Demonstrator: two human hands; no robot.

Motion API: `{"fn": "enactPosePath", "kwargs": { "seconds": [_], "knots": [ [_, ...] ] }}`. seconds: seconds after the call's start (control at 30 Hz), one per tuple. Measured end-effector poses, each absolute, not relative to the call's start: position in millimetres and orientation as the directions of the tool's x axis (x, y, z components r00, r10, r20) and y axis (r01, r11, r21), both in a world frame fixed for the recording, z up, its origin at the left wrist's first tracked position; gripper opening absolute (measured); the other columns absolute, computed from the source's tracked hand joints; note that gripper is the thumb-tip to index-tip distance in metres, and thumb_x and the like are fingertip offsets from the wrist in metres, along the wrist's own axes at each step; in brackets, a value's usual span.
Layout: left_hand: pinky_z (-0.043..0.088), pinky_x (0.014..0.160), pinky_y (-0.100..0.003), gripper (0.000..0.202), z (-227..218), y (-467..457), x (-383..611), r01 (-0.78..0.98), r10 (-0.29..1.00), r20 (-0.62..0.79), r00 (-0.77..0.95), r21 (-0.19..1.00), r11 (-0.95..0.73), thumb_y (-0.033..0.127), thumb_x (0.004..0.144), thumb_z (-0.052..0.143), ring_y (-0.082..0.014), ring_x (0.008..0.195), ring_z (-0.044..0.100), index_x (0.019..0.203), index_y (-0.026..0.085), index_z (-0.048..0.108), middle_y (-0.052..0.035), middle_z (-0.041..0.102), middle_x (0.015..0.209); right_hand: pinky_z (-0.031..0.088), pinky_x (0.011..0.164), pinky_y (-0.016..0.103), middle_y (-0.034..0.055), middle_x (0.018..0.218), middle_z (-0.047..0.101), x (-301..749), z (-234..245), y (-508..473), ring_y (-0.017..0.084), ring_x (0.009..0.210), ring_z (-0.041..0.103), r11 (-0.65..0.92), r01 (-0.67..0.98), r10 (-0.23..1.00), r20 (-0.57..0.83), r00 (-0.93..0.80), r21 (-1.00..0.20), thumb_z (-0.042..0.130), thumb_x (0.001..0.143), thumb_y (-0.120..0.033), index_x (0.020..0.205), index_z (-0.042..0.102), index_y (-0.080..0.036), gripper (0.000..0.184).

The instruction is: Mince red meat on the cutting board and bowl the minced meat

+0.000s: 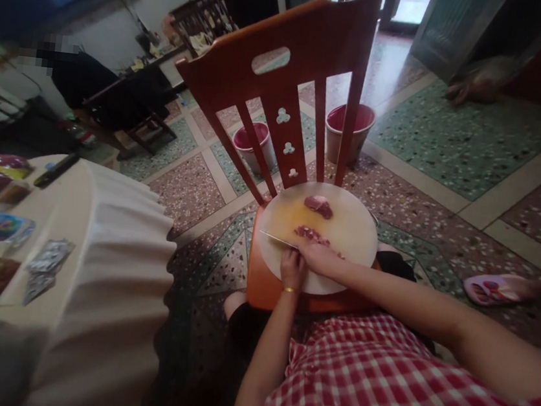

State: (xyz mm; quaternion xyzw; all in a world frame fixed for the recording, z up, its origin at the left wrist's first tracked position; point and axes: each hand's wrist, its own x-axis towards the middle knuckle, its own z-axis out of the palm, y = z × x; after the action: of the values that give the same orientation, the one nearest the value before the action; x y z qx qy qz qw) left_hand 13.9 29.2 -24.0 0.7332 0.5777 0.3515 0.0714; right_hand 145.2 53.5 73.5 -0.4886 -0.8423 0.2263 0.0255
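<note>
A round white cutting board [355,235] lies on the seat of a wooden chair. My right hand [320,257] is closed round the handle of a knife [276,237], whose thin blade points left across the near part of the board. Just below the blade, my left hand [292,267], with a gold bracelet at the wrist, has its fingers curled close to the edge; whatever they hold is hidden. Beyond the knife lies a row of cut meat pieces [310,235], partly covered by my right hand. Farther back sits a larger chunk of raw meat [319,206].
The chair's tall backrest [289,42] rises behind the board. Two bins with red liners, a left bin [263,156] and a right bin [343,139], stand beyond it. At left is a cloth-covered table [112,263] with foil packets [49,262]. Someone's slippered foot [495,288] is at right.
</note>
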Motion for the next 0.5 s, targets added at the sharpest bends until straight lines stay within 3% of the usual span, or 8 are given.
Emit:
{"fn": "enactPosePath", "kwargs": {
  "seconds": [0.23,0.5],
  "knots": [
    [0.042,0.078,-0.032,0.011,-15,27,17,0.744,0.882,0.469,0.049,0.572,-0.345,0.018,0.077,0.048,-0.0160,0.086,0.050,0.081,0.017,0.059,-0.0067,0.057,0.086,0.045,0.075,0.034,0.0157,0.114,0.055,203,75,17,0.024,0.091,0.059,0.323,0.876,0.856,-0.284,-0.432,-0.357,0.037,0.073,-0.004,0.130,0.033,-0.017,0.059],
    [0.043,0.076,-0.032,0.018,-24,23,13,0.780,0.890,0.443,0.105,0.519,-0.350,0.016,0.075,0.049,-0.0179,0.088,0.049,0.090,0.017,0.058,-0.0079,0.056,0.088,0.041,0.084,0.034,0.0157,0.101,0.060,181,79,19,0.022,0.095,0.057,0.392,0.847,0.843,-0.228,-0.487,-0.360,0.037,0.074,-0.004,0.127,0.036,-0.013,0.054]
  ]
}}
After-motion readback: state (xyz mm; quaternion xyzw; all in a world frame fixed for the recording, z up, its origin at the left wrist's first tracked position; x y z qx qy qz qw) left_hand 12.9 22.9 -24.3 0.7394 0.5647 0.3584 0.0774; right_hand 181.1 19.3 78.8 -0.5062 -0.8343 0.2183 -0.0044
